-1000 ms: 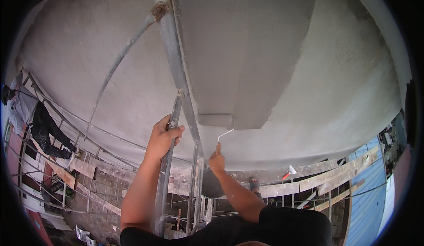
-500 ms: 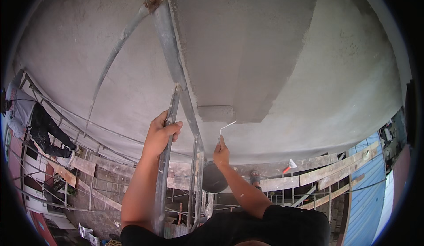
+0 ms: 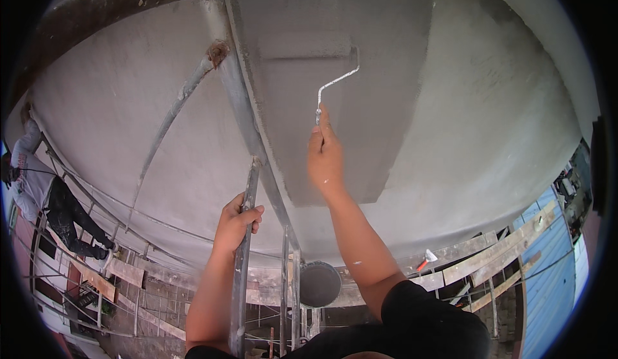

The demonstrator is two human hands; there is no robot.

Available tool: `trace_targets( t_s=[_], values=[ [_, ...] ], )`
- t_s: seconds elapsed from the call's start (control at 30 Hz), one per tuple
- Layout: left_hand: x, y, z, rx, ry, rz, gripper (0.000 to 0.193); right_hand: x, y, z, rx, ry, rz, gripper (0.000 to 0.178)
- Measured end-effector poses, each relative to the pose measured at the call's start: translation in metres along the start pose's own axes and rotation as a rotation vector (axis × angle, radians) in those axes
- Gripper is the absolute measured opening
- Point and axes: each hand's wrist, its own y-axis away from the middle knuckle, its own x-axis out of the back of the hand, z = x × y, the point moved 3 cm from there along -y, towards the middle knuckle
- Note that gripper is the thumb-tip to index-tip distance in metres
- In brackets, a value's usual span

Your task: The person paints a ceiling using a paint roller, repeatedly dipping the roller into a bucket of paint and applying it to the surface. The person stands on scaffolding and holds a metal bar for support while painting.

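Observation:
My right hand (image 3: 324, 156) is closed round the handle of a paint roller (image 3: 308, 46), its index finger stretched along the handle toward the bent white wire frame. The roller's grey sleeve lies against a damp, darker grey band (image 3: 360, 133) on the pale plaster wall (image 3: 476, 108). My left hand (image 3: 237, 224) grips a slanting metal scaffold tube (image 3: 243, 269), thumb across its front. A round bucket (image 3: 320, 284) with grey contents stands below, between the tubes and my right forearm.
Scaffold poles (image 3: 241, 101) run up close to the wall, left of the damp band. A scraper with an orange handle (image 3: 423, 264) lies on the wooden planks (image 3: 479, 265) at right. Far left, another person (image 3: 51, 198) stands on the scaffold. Ground shows far below.
My right hand has pushed the roller up the wall, from the band's lower end to much higher. My left hand keeps its grip on the tube. The view has tilted upward.

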Motion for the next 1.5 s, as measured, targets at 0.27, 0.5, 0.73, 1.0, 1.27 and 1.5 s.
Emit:
trace_targets(
  t_s=[0.27, 0.5, 0.73, 1.0, 1.27, 1.5],
  values=[
    [-0.002, 0.001, 0.000, -0.006, 0.007, -0.023, 0.019, 0.000, -0.117, -0.091, 0.451, 0.125, 0.297, 0.052],
    [0.002, 0.001, 0.002, -0.005, -0.010, -0.004, 0.020, 0.024, -0.117, -0.133, 0.345, 0.025, 0.225, 0.052],
    [0.001, -0.002, -0.005, -0.020, 0.025, -0.025, 0.021, 0.043, -0.118, -0.098, 0.454, 0.204, 0.384, 0.051],
    [0.004, -0.001, -0.006, -0.022, 0.039, -0.026, 0.021, 0.032, -0.113, -0.113, 0.262, 0.323, 0.220, 0.053],
    [0.000, -0.003, -0.003, -0.037, 0.064, -0.045, 0.020, 0.028, -0.102, -0.083, 0.246, 0.285, 0.195, 0.053],
    [0.001, -0.002, -0.002, -0.012, 0.016, -0.015, 0.018, 0.044, -0.142, -0.153, 0.322, 0.105, 0.209, 0.054]
  ],
)
